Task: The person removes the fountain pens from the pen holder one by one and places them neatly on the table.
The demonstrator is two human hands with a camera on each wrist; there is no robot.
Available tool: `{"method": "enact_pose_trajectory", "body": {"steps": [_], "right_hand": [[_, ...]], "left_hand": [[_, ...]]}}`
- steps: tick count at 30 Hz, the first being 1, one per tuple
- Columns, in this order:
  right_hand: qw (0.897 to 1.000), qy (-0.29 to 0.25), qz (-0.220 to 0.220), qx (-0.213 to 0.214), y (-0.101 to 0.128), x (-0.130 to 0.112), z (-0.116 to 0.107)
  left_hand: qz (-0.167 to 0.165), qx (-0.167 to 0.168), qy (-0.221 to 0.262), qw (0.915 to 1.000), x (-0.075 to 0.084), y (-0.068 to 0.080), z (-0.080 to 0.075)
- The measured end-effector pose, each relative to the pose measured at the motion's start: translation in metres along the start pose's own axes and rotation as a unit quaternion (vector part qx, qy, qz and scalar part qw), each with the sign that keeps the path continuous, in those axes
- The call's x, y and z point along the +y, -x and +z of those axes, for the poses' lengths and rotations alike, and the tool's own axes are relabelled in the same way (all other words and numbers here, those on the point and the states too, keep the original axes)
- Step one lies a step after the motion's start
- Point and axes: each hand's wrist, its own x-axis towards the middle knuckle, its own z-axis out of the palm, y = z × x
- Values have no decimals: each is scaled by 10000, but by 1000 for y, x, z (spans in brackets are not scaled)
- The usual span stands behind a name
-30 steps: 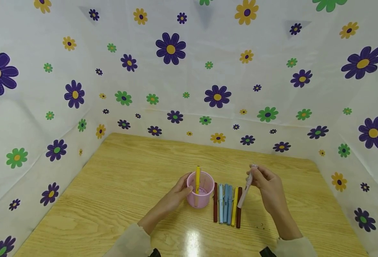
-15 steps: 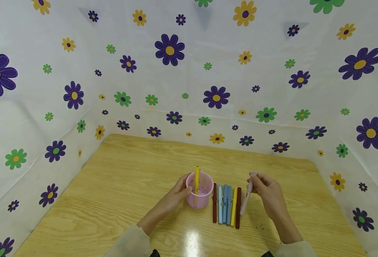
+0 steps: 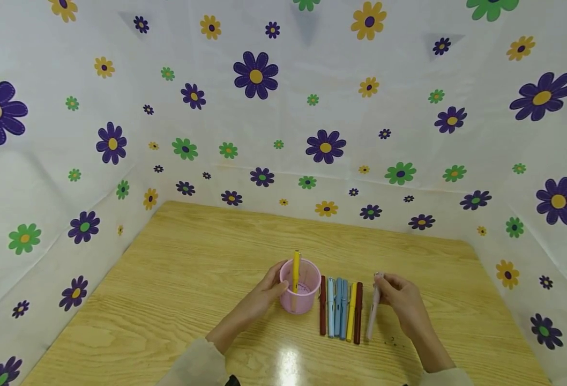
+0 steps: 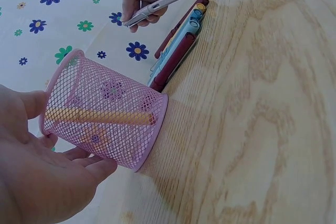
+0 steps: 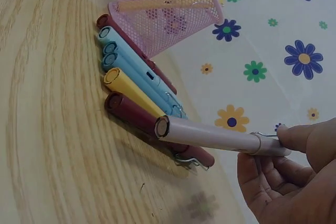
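Observation:
A pink mesh cup (image 3: 300,292) (image 4: 105,111) (image 5: 168,11) stands on the wooden table (image 3: 192,279) with a yellow pen (image 3: 296,264) upright inside. My left hand (image 3: 268,290) (image 4: 37,182) holds the cup's left side with curved fingers. To its right lies a row of pens (image 3: 340,308) (image 5: 136,87) (image 4: 178,51): dark red, two light blue, yellow, dark red. My right hand (image 3: 399,297) (image 5: 294,177) pinches the clip end of a pale pink pen (image 3: 372,313) (image 5: 210,136) (image 4: 157,6), its other end low beside the row's right side.
White cloth printed with flowers (image 3: 283,107) walls the table at the back and both sides. Bare wood stretches to the left of the cup and to the right of my right hand. A light glare (image 3: 288,364) shows near the front edge.
My right hand has lowered the pale pink pen from above the row down toward the table at the row's right. The left hand and cup have stayed put.

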Motion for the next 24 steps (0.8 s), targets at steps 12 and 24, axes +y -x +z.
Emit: {"method": "enact_pose_trajectory", "body": {"steps": [12, 24], "right_hand": [[9994, 315, 155, -71, -4, 18, 2], [9995, 322, 70, -2, -2, 22, 4]], "left_hand": [[-79, -23, 41, 10000, 1, 1, 1], [-39, -96, -9, 9999, 3, 1, 0]]}}
